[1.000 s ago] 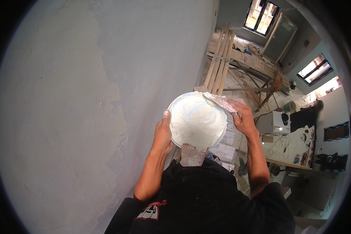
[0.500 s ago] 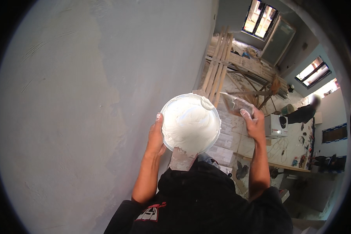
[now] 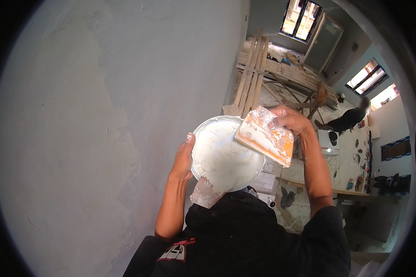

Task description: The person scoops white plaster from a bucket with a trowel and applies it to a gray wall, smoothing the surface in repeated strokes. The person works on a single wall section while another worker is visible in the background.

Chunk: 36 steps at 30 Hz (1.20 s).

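Observation:
My left hand (image 3: 184, 157) grips the left side of a round white bucket (image 3: 262, 171), with the thumb up at its rim. The bucket is filled with thick white putty (image 3: 219, 154). My right hand (image 3: 293, 121) is closed on the top edge of a flat orange putty scraper (image 3: 267, 136), smeared with white putty. The scraper's broad face is tilted over the bucket's right rim; I cannot tell whether it touches the putty. A second putty-stained flat blade (image 3: 206, 194) sticks out over the near rim, its inner end in the putty.
A grey plastered wall (image 3: 78, 138) rises close on my left. Ahead stand wooden poles (image 3: 253, 69) and a plank scaffold (image 3: 293, 78). Another person (image 3: 349, 121) bends near a white box (image 3: 329, 142) on the right. Tools and cables lie on the tiled floor.
My right hand has moved left and turned, bringing the scraper from beside the bucket to over its right rim. The putty's surface looks flatter. The other person has shifted slightly.

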Motion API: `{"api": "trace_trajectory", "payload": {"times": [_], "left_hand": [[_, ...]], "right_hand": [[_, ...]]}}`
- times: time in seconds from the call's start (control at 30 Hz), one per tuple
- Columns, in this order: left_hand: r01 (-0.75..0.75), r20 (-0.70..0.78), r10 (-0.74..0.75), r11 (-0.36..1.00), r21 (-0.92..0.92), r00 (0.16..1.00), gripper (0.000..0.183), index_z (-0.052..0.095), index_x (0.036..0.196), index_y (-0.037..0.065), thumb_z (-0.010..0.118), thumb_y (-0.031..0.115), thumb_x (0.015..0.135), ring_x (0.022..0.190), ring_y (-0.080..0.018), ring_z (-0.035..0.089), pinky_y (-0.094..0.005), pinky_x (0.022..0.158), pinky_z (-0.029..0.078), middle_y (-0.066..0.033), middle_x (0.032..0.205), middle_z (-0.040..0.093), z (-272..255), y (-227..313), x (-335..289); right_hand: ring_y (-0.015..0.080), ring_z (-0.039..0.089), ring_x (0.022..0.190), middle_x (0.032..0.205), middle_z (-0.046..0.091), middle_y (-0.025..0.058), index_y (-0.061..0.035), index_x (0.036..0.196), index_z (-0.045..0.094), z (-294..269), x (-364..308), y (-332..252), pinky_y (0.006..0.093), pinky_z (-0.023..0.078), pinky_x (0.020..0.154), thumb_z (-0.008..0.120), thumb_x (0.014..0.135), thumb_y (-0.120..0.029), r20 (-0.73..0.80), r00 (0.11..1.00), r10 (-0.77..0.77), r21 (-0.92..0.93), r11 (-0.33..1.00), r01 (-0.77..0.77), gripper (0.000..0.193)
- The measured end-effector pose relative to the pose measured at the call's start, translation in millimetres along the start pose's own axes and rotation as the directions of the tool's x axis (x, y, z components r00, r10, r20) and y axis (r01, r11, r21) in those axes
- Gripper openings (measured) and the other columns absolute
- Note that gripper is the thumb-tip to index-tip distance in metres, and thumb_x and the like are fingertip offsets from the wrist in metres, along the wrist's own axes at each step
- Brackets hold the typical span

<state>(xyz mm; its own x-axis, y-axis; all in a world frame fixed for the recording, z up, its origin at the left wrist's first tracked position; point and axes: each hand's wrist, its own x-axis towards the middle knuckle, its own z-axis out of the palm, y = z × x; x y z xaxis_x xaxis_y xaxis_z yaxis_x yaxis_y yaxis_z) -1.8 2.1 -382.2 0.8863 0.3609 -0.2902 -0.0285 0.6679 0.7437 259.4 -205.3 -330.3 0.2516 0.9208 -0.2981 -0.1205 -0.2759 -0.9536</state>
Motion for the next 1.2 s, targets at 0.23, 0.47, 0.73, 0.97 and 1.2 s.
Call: {"api": "trace_trajectory", "payload": {"times": [0.23,0.47,0.73,0.97,1.2], "left_hand": [[-0.024,-0.002,0.024,0.999,0.038,1.0,0.058,0.051,0.119,-0.01,0.042,0.043,0.098,0.1,-0.0225,0.062,-0.0339,0.086,0.051,-0.0181,0.113,0.061,-9.0,-5.9,-0.1],[-0.012,-0.022,0.013,0.999,0.029,1.0,0.055,0.051,0.12,-0.009,0.04,0.04,0.099,0.1,-0.0219,0.062,-0.0338,0.086,0.051,-0.0181,0.114,0.061,-20.2,-12.0,3.1],[-0.041,-0.116,0.043,0.999,0.02,0.992,0.054,0.051,0.12,-0.009,0.04,0.039,0.099,0.1,-0.0209,0.062,-0.0315,0.087,0.05,-0.0179,0.113,0.061,-21.0,-17.0,-2.9],[-0.059,-0.206,0.122,0.956,0.289,0.971,0.051,0.055,0.116,-0.01,0.039,0.035,0.1,0.097,-0.0169,0.058,-0.0292,0.087,0.046,-0.0152,0.109,0.062,-12.7,-6.0,-12.6],[-0.042,-0.172,0.128,0.9,0.433,0.977,0.048,0.06,0.11,-0.008,0.04,0.034,0.1,0.088,-0.014,0.058,-0.0278,0.081,0.046,-0.011,0.098,0.064,-9.4,-0.4,-11.2]], "right_hand": [[0.0084,0.059,0.067,0.081,0.068,0.0048,0.0053,0.096,0.067,-13.1,-0.9,-3.5,0.0226,0.046,0.061,0.067,0.072,-0.017,0.019,0.995,0.094,-0.147,0.985,-0.09,0.033],[0.0089,0.059,0.065,0.079,0.067,0.0052,0.0056,0.094,0.067,-19.3,-20.1,14.1,0.0225,0.047,0.06,0.066,0.07,-0.016,-0.183,0.981,0.063,-0.131,0.988,-0.087,0.032],[0.0091,0.058,0.07,0.087,0.066,0.005,0.004,0.096,0.064,-18.9,-51.0,29.7,0.0247,0.047,0.067,0.066,0.074,-0.018,-0.439,0.892,-0.103,-0.103,0.993,0.064,0.031],[0.0214,0.058,0.073,0.082,0.063,0.0131,0.0048,0.102,0.06,48.7,-68.6,-18.7,0.0318,0.046,0.071,0.059,0.084,-0.011,-0.389,0.819,-0.423,-0.702,0.711,0.034,0.025],[0.038,0.057,0.082,0.086,0.061,0.0193,0.001,0.096,0.061,82.5,-43.6,-20.1,0.0414,0.046,0.076,0.06,0.073,-0.007,-0.088,0.845,-0.527,-0.946,0.31,0.094,0.025]]}}
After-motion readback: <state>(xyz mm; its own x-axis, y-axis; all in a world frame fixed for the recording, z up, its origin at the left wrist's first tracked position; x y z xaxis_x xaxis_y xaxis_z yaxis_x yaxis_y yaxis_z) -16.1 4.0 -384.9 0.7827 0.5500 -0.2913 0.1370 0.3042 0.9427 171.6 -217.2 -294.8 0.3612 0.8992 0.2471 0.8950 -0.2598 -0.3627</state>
